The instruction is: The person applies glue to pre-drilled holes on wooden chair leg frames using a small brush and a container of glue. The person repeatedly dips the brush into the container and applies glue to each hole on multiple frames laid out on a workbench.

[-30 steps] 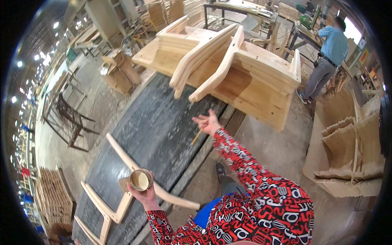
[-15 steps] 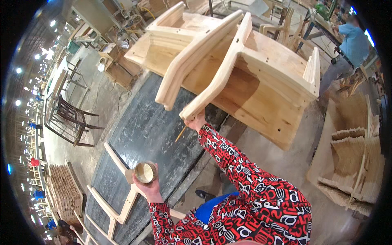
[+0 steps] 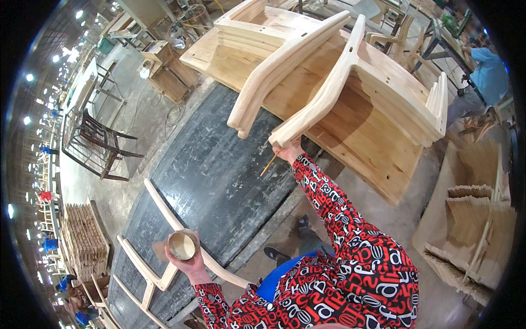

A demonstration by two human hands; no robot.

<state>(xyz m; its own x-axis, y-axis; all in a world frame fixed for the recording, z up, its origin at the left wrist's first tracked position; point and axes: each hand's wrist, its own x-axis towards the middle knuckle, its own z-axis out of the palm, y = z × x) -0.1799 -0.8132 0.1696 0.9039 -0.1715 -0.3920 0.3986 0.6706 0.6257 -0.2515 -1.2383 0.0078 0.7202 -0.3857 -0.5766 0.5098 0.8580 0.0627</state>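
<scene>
Two hands are busy: the left hand (image 3: 189,262) grips a small round cup of pale glue (image 3: 182,244), the right hand (image 3: 289,152) pinches a thin wooden stick (image 3: 268,164). The stick is at a leg tip of the pale wooden chair frame (image 3: 350,93) lying on the dark table (image 3: 213,181); gluing looks just begun.

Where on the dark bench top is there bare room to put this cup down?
The dark bench top is bare in its middle, between the chair legs overhanging the far end and the curved wooden frame at the near end. The left hand holds the cup over that frame. Both ends are crowded.
</scene>
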